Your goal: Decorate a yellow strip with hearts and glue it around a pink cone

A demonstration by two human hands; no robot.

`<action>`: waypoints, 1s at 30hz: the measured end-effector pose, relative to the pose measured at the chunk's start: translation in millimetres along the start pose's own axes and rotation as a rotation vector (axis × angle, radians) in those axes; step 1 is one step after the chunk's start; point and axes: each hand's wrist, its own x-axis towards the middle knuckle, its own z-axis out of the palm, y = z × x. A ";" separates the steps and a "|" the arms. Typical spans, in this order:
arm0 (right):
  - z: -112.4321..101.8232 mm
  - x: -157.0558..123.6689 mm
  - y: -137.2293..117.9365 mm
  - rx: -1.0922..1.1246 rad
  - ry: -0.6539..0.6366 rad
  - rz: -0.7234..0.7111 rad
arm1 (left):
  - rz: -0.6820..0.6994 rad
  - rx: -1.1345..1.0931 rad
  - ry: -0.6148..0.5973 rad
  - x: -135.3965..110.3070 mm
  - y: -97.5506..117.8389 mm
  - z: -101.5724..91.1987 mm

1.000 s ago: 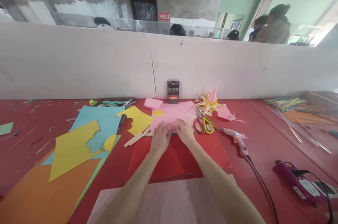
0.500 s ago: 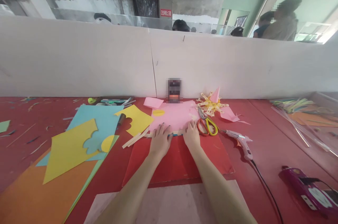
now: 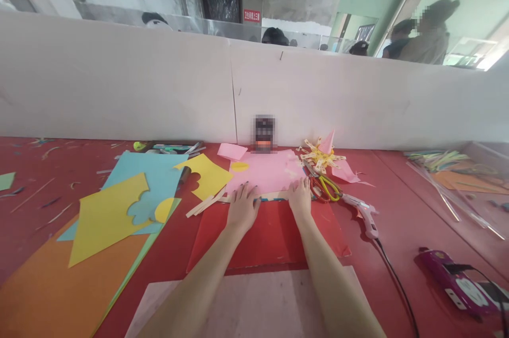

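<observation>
My left hand (image 3: 243,206) lies flat with fingers spread on the near edge of a pink paper sheet (image 3: 266,171). On the same edge, further right, my right hand (image 3: 300,199) presses down with its fingers stretched out. Between the hands a pale strip with blue patches (image 3: 274,196) runs along that edge; parts of it are under my fingers. Beneath lies a red board (image 3: 262,237). Scissors with red and yellow handles (image 3: 328,189) rest just right of my right hand. Several pale wooden strips (image 3: 204,205) lie left of my left hand.
Yellow paper (image 3: 109,221), blue paper (image 3: 159,179) and orange paper (image 3: 95,285) overlap at left. A pink glue gun (image 3: 363,213) with a cord lies at right, near a purple device (image 3: 457,279). A yellow paper craft (image 3: 322,155) stands before the white partition (image 3: 159,83).
My right hand has slid to the right along the paper's edge, and the scissors have shifted right with it. My left hand stays nearly in place. The view has tilted slightly.
</observation>
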 end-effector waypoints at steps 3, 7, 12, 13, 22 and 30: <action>-1.9 1.7 1.2 -0.001 0.001 -0.004 | -0.008 -0.010 -0.001 0.3 -0.5 0.7; -7.3 -0.4 -3.8 0.005 -0.042 -0.065 | -0.013 -0.024 0.002 0.0 -0.5 1.1; -49.3 -6.1 -2.7 -0.013 -0.080 -0.252 | -0.019 -0.018 0.006 -0.1 0.1 1.3; -63.3 -7.3 2.3 -0.040 -0.044 -0.269 | -0.020 -0.018 0.007 -0.1 0.2 1.5; -163.4 -18.8 84.5 -0.624 -0.022 0.350 | -0.023 -0.061 0.013 0.9 0.1 2.4; -184.4 -16.2 123.2 -0.606 -0.147 0.442 | -0.024 -0.077 -0.006 1.2 -0.3 2.3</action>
